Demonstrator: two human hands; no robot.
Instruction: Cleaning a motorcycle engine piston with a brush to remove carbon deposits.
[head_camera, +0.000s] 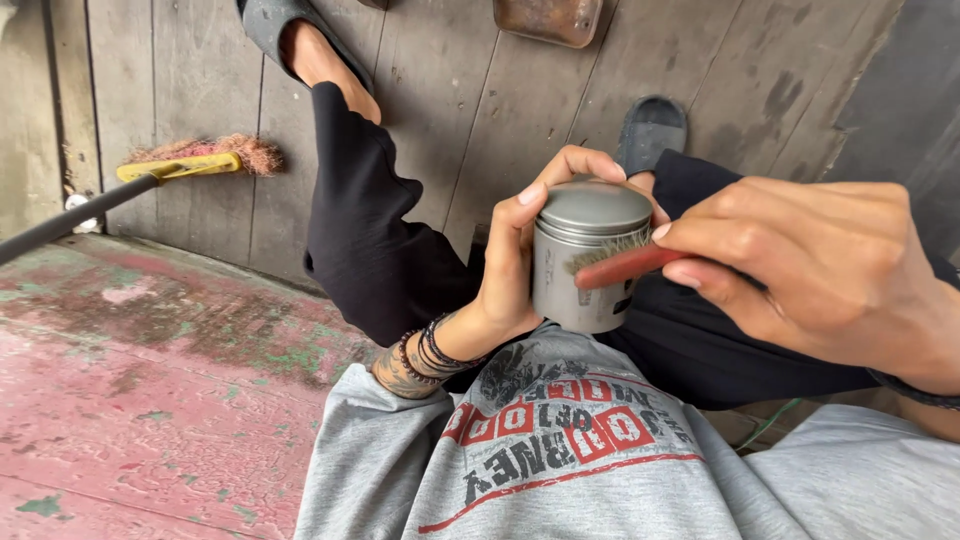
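Head view, looking down over your lap as you sit. Your left hand is wrapped around a grey metal canister with a flat lid, fingers curled over its far side and thumb at its near left edge, closed firmly on it. The canister stands upright, its long axis vertical, held above your black-trousered knees and just in front of your grey printed shirt.

Your right hand is pinched shut on the red handle of a small brush, thumb and forefinger gripping it near the head. The brush lies almost horizontal, running right to left, at a right angle to the canister's axis. Its pale bristles touch the upper side wall just below the lid rim, on the side facing you.

The canister thus lies directly left of your right hand, with only the brush between them; your left hand is the nearer, being in full contact.

Beyond your knees: a grey plank floor, your two sandalled feet, and a broom with pinkish bristles and yellow head, well apart to the left. Worn red-painted boards lie beside you.
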